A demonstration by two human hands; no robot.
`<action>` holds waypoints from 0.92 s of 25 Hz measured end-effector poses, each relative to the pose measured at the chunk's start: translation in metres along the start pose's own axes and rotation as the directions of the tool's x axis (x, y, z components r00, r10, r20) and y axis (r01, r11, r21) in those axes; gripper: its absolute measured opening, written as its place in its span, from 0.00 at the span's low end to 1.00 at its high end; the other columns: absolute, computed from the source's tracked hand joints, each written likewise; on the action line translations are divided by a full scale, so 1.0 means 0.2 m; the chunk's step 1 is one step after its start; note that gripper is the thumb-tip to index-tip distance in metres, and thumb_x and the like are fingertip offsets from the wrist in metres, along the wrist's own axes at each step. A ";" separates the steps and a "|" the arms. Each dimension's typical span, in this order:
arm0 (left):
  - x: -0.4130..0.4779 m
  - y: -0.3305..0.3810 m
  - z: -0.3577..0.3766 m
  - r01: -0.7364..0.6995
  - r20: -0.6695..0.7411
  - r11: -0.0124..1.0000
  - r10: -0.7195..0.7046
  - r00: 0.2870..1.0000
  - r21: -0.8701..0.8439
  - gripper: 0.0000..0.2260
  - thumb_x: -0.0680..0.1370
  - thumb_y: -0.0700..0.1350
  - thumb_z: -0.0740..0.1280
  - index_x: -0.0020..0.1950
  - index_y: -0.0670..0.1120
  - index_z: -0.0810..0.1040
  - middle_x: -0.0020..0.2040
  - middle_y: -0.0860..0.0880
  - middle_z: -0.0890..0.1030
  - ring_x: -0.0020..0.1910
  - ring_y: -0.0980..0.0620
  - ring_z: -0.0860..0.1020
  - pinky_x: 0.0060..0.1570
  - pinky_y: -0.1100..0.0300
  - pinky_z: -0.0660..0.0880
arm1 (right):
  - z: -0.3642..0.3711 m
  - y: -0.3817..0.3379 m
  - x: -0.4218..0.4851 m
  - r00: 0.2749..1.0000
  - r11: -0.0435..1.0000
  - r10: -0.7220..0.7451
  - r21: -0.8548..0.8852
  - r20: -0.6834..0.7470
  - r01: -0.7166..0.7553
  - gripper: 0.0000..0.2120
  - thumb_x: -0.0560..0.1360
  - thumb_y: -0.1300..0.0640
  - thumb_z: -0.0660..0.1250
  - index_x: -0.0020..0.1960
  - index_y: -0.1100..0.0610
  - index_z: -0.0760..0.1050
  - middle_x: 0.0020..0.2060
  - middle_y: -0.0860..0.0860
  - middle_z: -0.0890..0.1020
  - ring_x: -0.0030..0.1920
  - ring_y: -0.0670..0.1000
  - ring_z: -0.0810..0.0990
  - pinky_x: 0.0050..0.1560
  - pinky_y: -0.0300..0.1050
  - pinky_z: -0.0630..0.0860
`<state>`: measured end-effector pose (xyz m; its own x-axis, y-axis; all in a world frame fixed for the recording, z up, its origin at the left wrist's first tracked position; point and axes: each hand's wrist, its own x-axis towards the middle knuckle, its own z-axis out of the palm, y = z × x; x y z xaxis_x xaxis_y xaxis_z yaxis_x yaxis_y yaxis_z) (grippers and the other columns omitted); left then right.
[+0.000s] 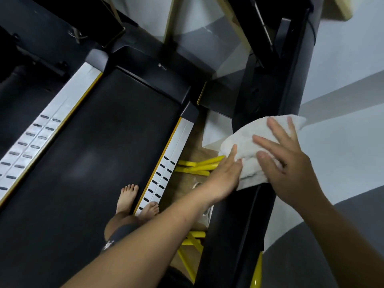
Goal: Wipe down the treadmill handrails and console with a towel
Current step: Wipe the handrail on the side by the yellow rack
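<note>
Right hand (291, 163): fingers spread flat, pressing on top of the towel, not curled around it.
Left hand (225, 175): open palm against the towel's near-left edge, fingers straight.
Towel (245, 146): white, bunched, draped over the black handrail (234, 225) on the treadmill's right side, between both hands.
Belt (99, 142): dark, flanked by grey side rails (166, 173).
Bare feet (127, 197): one on the belt's right edge, the other on the right side rail.
Floor beyond the rail: yellow bars (197, 166).
</note>
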<state>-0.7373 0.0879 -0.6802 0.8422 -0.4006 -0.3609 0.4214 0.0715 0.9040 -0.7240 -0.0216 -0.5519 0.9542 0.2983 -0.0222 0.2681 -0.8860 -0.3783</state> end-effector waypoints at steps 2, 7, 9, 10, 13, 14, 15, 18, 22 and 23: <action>0.12 0.17 0.00 -0.165 0.017 0.975 0.165 0.986 0.145 0.38 0.73 0.64 0.47 0.80 0.50 0.53 0.79 0.44 0.57 0.78 0.49 0.56 0.77 0.51 0.54 | -0.03 0.07 0.12 0.994 0.987 0.102 0.130 -0.042 -0.096 0.17 0.80 0.54 0.59 0.68 0.49 0.73 0.76 0.43 0.60 0.77 0.42 0.52 0.73 0.32 0.53; 0.29 0.51 -0.03 -0.174 0.061 0.904 0.163 0.985 0.391 0.32 0.80 0.61 0.48 0.81 0.51 0.43 0.81 0.45 0.45 0.80 0.43 0.47 0.77 0.45 0.49 | -0.09 0.15 0.33 0.873 0.707 0.473 0.642 -0.118 -0.296 0.23 0.81 0.53 0.62 0.75 0.45 0.62 0.67 0.36 0.71 0.66 0.35 0.70 0.66 0.38 0.70; 0.08 0.43 -0.01 -0.120 0.061 0.903 0.104 0.993 0.413 0.32 0.81 0.59 0.49 0.80 0.52 0.38 0.81 0.46 0.42 0.80 0.47 0.46 0.77 0.51 0.49 | -0.02 0.11 0.12 0.832 0.551 0.550 0.778 -0.067 -0.302 0.20 0.81 0.56 0.62 0.71 0.45 0.66 0.57 0.33 0.77 0.59 0.34 0.76 0.56 0.32 0.74; -0.03 0.41 0.00 -0.116 0.079 0.900 0.091 0.993 0.420 0.34 0.79 0.60 0.50 0.79 0.53 0.35 0.81 0.48 0.41 0.80 0.49 0.46 0.77 0.52 0.50 | 0.03 0.09 -0.01 0.820 0.488 0.571 0.819 -0.038 -0.302 0.18 0.81 0.57 0.63 0.69 0.45 0.68 0.56 0.36 0.80 0.58 0.36 0.78 0.56 0.35 0.76; -0.06 0.42 -0.01 -0.131 0.102 0.853 0.091 0.991 0.505 0.36 0.79 0.58 0.53 0.79 0.52 0.33 0.81 0.47 0.41 0.80 0.50 0.48 0.77 0.50 0.54 | 0.07 0.07 -0.19 0.795 0.410 0.606 0.843 0.033 -0.348 0.21 0.78 0.56 0.67 0.70 0.49 0.71 0.60 0.46 0.81 0.60 0.45 0.80 0.63 0.50 0.76; 0.01 0.47 -0.01 -0.125 0.092 0.833 0.090 0.992 0.538 0.37 0.80 0.57 0.54 0.79 0.50 0.33 0.81 0.44 0.42 0.80 0.48 0.50 0.77 0.50 0.55 | 0.06 0.11 -0.15 0.779 0.388 0.626 0.849 0.043 -0.359 0.21 0.77 0.55 0.69 0.69 0.50 0.73 0.59 0.47 0.82 0.59 0.46 0.80 0.63 0.51 0.76; 0.09 0.53 0.00 -0.115 0.076 0.815 0.087 0.993 0.568 0.37 0.81 0.56 0.56 0.79 0.49 0.34 0.81 0.41 0.45 0.79 0.46 0.53 0.76 0.51 0.57 | 0.04 0.15 -0.07 0.761 0.363 0.648 0.862 0.040 -0.355 0.20 0.76 0.55 0.70 0.67 0.51 0.75 0.57 0.47 0.83 0.58 0.47 0.81 0.62 0.52 0.77; 0.27 0.69 0.01 -0.078 -0.013 0.758 0.114 0.993 0.648 0.36 0.82 0.52 0.56 0.80 0.45 0.36 0.80 0.39 0.52 0.75 0.43 0.63 0.63 0.61 0.63 | -0.06 0.20 0.19 0.726 0.341 0.687 0.885 -0.005 -0.317 0.10 0.76 0.56 0.70 0.56 0.48 0.79 0.50 0.48 0.85 0.54 0.48 0.83 0.58 0.49 0.79; 0.03 0.60 0.00 -0.290 0.174 0.567 0.251 0.952 0.771 0.33 0.82 0.51 0.53 0.80 0.44 0.38 0.80 0.38 0.44 0.79 0.41 0.53 0.73 0.55 0.60 | 0.03 0.15 0.01 0.767 0.355 0.641 0.884 0.007 -0.304 0.11 0.78 0.53 0.66 0.59 0.50 0.78 0.46 0.49 0.85 0.44 0.42 0.83 0.40 0.35 0.79; -0.07 0.57 -0.02 -0.317 0.217 0.539 0.241 0.946 0.781 0.33 0.81 0.52 0.52 0.80 0.45 0.38 0.80 0.40 0.42 0.80 0.42 0.48 0.75 0.52 0.57 | 0.05 0.11 -0.09 0.775 0.318 0.630 0.890 0.059 -0.326 0.14 0.76 0.49 0.67 0.61 0.47 0.77 0.47 0.46 0.85 0.45 0.39 0.82 0.41 0.35 0.78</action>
<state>-0.6995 0.1041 -0.5736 0.8252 -0.5601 -0.0735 -0.3023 -0.5477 0.7802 -0.7359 -0.0430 -0.5700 0.9001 -0.3060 -0.3101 -0.3442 -0.0630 -0.9368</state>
